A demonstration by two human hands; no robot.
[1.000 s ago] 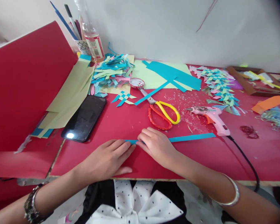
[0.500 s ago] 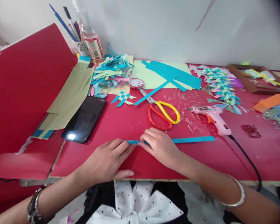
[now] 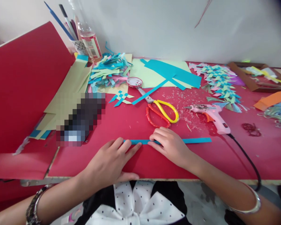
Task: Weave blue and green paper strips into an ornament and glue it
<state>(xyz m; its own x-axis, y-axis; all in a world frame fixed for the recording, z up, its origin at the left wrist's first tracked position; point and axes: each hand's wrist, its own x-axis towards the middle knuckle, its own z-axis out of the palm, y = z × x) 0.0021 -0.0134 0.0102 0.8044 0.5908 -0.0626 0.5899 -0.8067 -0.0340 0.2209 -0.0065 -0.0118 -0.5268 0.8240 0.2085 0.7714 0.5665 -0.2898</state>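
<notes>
A narrow blue paper strip (image 3: 198,140) lies flat across the red table near its front edge. My left hand (image 3: 111,159) presses the strip's left end down with fingertips, its thumb stretched apart on the table. Over the middle of the strip, my right hand (image 3: 172,147) has its fingers curled and its thumb close to them, gripping the paper. A short stretch of strip shows between both hands. Just beyond the right hand lie scissors (image 3: 162,112) with a red and a yellow handle. A pink glue gun (image 3: 212,115) rests to the right.
A blurred phone (image 3: 81,120) lies left, beside cream paper sheets (image 3: 66,89) and a red board (image 3: 25,87). Behind are a pile of cut strips (image 3: 110,73), a bottle (image 3: 91,45), blue paper (image 3: 173,73) and a woven paper braid (image 3: 220,82). The glue gun's cord runs over the front edge.
My right hand has slid to the right along the strip, widening the gap between the hands. My left index finger reaches slightly further right. The whole view has shifted a little.
</notes>
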